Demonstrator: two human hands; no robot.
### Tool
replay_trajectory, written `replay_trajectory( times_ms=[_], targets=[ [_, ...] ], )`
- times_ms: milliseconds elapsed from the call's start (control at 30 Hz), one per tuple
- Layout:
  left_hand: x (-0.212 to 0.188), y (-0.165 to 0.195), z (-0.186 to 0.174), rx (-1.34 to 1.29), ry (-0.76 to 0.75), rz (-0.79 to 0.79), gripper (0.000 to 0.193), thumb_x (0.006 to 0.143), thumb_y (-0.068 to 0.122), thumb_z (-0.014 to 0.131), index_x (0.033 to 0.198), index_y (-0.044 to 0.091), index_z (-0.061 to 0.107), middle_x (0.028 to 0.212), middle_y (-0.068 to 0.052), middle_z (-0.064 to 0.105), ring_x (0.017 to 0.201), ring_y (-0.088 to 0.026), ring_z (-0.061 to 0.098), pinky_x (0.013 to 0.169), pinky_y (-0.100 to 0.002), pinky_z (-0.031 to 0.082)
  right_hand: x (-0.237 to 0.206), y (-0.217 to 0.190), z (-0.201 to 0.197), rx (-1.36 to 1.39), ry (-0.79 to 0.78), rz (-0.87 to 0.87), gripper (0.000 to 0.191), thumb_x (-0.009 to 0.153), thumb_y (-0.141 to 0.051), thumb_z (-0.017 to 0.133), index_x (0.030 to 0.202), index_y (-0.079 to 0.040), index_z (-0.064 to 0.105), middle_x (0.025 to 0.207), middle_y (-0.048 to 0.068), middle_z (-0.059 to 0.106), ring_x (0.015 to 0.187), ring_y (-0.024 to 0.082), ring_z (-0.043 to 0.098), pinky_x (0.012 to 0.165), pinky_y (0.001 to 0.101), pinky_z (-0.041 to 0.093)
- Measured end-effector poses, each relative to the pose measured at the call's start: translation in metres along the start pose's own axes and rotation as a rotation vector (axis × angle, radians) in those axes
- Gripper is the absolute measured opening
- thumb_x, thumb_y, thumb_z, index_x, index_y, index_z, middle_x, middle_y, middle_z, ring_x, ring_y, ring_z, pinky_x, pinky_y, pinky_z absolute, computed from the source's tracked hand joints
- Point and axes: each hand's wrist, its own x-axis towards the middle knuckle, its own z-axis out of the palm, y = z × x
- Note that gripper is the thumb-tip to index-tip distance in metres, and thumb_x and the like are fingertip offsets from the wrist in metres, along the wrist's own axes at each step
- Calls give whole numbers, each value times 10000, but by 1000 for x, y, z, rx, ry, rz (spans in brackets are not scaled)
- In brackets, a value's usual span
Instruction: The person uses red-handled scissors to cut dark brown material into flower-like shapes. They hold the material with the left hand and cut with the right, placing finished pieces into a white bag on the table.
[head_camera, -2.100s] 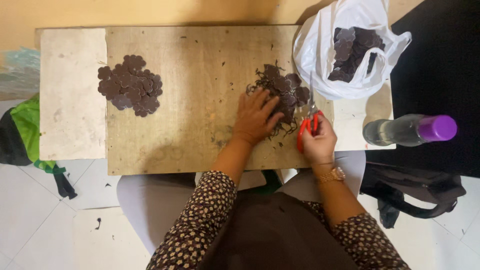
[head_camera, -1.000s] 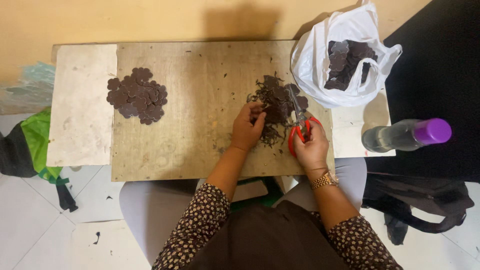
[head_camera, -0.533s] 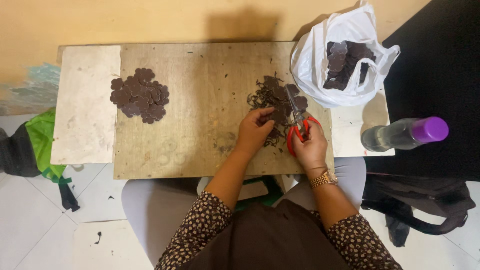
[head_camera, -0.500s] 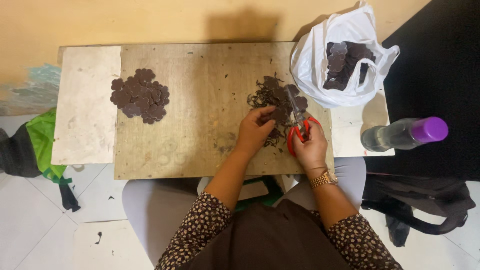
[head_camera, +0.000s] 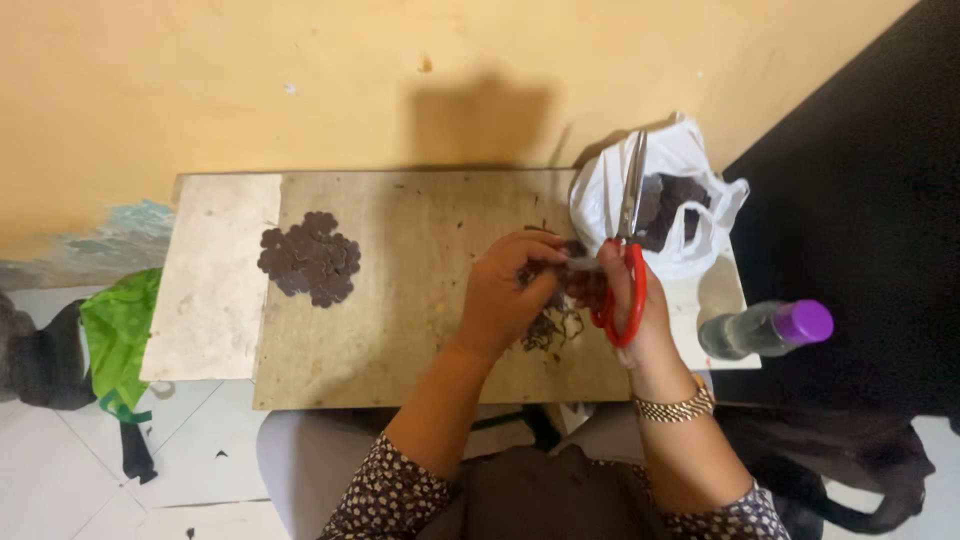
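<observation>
Scissors with red handles sit gripped in my right hand, blades together, long axis pointing to the far side, toward the white bag. My left hand pinches a small dark cut piece just left of the handles, almost touching them; both hands are closed on their items. Dark scraps lie on the table directly beneath. A pile of dark flower-shaped pieces rests well apart to the left. A clear bottle with a purple cap lies right.
</observation>
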Motion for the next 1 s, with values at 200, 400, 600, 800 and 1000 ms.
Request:
replay_trajectory(
  times_ms=[200,400,600,800,1000],
  targets=[
    [5,27,-17,115,100,260,136,925,-1,711,1027,89,711,1327,-120,688,1082,-205,733,921,-294,601,-18,-17,9,-102,-24,-411,244,970,57,693,1057,-69,504,956,69,600,836,137,602,723,265,486],
    [-10,35,-11,148,189,128,340,951,25,715,1273,59,613,1397,-130,650,1302,-276,644,1112,-371,523,-49,-23,12,-119,75,-555,294,950,124,663,1083,-68,484,1020,56,598,957,147,646,893,299,551],
    [-12,43,-10,243,175,263,567,900,76,760,1400,-10,507,1584,-181,375,1488,-404,381,1243,-459,336,-62,-28,11,-181,93,-552,266,968,108,663,1085,-61,494,994,51,576,915,129,644,850,295,576],
    [-13,53,-15,332,70,487,213,819,75,779,1012,136,710,1305,-109,686,1386,-401,524,1145,-439,456,-67,-31,4,-276,105,-429,143,1004,16,615,1055,-53,500,1006,85,677,739,107,609,674,258,519],
    [-22,46,-4,-332,-153,-189,126,950,97,736,1041,16,705,866,-37,732,759,-75,661,674,-237,544,-64,-32,-4,-329,54,-498,168,982,4,632,1076,-58,506,1073,91,666,775,96,618,680,243,520]
  ],
)
